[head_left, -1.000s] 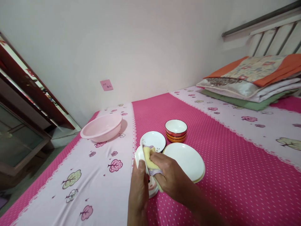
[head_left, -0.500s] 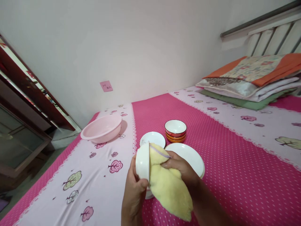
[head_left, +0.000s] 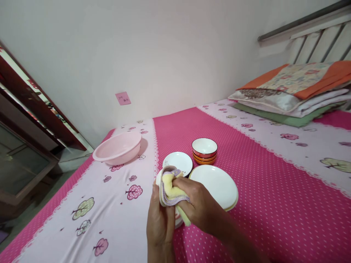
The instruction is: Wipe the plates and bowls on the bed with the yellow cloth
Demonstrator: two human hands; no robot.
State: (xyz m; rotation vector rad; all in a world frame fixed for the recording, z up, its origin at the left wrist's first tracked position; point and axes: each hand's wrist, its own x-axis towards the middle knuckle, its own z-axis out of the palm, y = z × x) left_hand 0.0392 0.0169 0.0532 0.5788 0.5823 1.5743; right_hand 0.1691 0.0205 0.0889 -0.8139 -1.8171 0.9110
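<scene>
My left hand point(head_left: 161, 215) grips a white bowl point(head_left: 159, 179) from its outer side, the bowl tipped so that its mouth faces right. With its fingers closed on a yellow cloth with a purple edge point(head_left: 170, 188), my right hand point(head_left: 196, 199) presses the cloth inside the bowl. Part of the cloth hangs down below the right hand. Just beyond the hands lies a white plate with a dark rim point(head_left: 178, 160). White plates point(head_left: 216, 184) are stacked to the right, partly behind my right hand. Beneath the hands, more white dishware point(head_left: 178, 221) is mostly hidden.
Several nested bowls point(head_left: 204, 149), white inside and red or orange outside, stand behind the plates. A pink basin point(head_left: 119, 149) sits at the left on the patterned bedsheet point(head_left: 263, 204). Folded bedding point(head_left: 290, 93) is piled at the far right, near the wall.
My right hand has moved left and pushed the cloth into the bowl, so less of it hangs out. The bowl has turned slightly in my left hand.
</scene>
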